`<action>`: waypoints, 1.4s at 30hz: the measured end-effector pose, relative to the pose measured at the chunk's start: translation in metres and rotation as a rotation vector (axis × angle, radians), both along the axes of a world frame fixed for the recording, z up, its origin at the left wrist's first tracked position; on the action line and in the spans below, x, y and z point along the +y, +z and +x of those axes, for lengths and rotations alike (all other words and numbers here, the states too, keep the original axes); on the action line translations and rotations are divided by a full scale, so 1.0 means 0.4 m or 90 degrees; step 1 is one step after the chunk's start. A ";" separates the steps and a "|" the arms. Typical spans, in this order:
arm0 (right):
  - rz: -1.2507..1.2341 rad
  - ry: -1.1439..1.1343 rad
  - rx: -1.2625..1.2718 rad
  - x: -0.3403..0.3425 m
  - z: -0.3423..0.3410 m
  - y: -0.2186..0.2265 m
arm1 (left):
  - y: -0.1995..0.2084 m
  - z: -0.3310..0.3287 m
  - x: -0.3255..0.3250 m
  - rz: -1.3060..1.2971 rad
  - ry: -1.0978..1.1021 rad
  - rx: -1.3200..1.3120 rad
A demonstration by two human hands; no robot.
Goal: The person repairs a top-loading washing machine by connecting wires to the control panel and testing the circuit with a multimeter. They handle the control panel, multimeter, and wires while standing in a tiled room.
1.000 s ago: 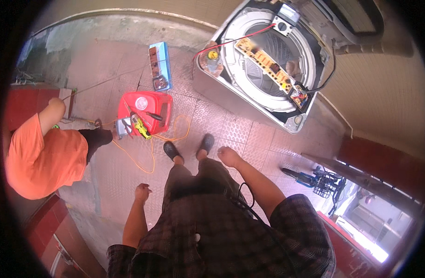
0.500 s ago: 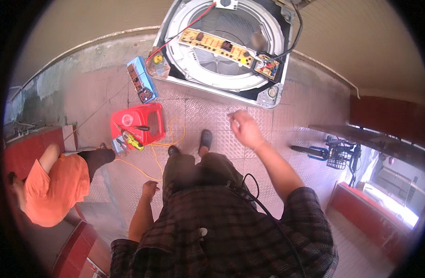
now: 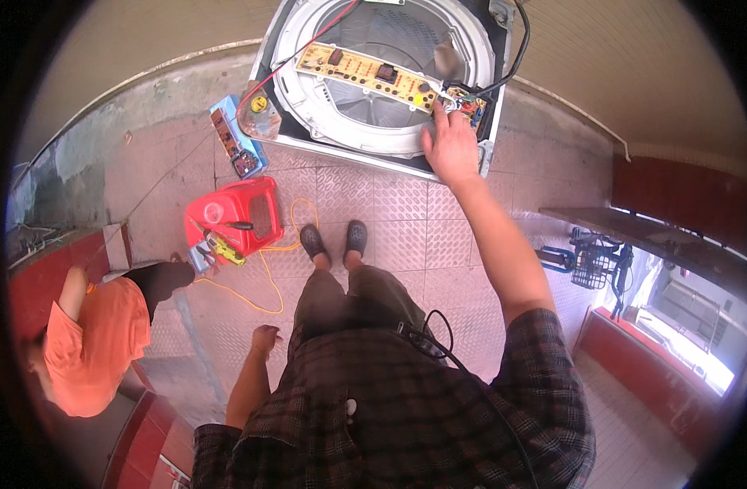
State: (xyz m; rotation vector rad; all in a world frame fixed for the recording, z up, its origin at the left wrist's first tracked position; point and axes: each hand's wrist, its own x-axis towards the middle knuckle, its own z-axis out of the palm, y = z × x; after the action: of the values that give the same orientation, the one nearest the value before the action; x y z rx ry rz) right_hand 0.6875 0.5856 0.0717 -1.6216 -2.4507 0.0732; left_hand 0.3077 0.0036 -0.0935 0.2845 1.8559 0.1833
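Note:
An open-topped washing machine (image 3: 373, 155) stands ahead of me, its drum exposed. Across the drum lies a long yellowish circuit board (image 3: 361, 73). My right hand (image 3: 453, 151) reaches over the machine's near right corner, thumb apart and fingers stretched out. Its fingertips are at the wires and small wired module (image 3: 471, 107) by the board's right end; whether they press on anything is hard to see. Down at my side, my left hand (image 3: 265, 338) hangs with fingers loosely bent and nothing visible in it.
Left of my feet is a red plastic stool (image 3: 251, 196) bearing a screwdriver (image 3: 240, 226) and a yellow-green tool (image 3: 225, 248). Behind it lies a blue box with circuit boards (image 3: 241, 138). A yellow cord (image 3: 269, 285) loops on the floor. A person in orange (image 3: 96, 346) is at left, a bicycle (image 3: 589, 265) at right.
My right hand has moved forward from above the floor to the wires at the circuit board's right end. My feet now stand side by side. The left hand stays low.

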 end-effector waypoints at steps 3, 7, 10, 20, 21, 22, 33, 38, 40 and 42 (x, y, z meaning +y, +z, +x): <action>0.003 0.000 -0.064 0.021 -0.018 0.006 | 0.007 -0.002 -0.010 -0.053 -0.011 -0.001; -0.009 -0.016 -0.094 0.042 -0.020 -0.014 | 0.009 -0.008 -0.016 -0.068 -0.004 0.019; 0.017 -0.001 -0.111 0.047 -0.015 -0.033 | -0.015 -0.036 -0.042 -0.041 -0.008 -0.004; 0.034 0.001 -0.101 0.059 -0.021 -0.048 | -0.008 -0.058 -0.029 -0.025 -0.017 -0.002; 0.037 0.001 -0.100 0.059 -0.022 -0.050 | -0.003 -0.054 -0.021 -0.029 -0.006 0.000; 0.040 0.001 -0.099 0.059 -0.022 -0.052 | 0.003 -0.050 -0.013 -0.033 0.005 0.003; 0.007 -0.008 -0.077 0.064 -0.024 -0.042 | -0.026 -0.094 -0.018 0.069 -0.168 0.009; 0.016 -0.006 -0.078 0.062 -0.022 -0.042 | -0.046 -0.086 -0.019 0.011 -0.024 0.024; 0.006 -0.013 -0.087 0.063 -0.028 -0.037 | -0.032 -0.085 -0.009 -0.001 -0.060 0.030; 0.004 -0.014 -0.087 0.062 -0.030 -0.038 | -0.029 -0.088 0.000 -0.003 -0.131 0.042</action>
State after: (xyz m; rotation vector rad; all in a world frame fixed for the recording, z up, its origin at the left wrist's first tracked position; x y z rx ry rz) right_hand 0.6756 0.6104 0.0565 -1.7044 -2.5292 -0.0499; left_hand 0.2723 0.0036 -0.1051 0.4812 1.8774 0.0284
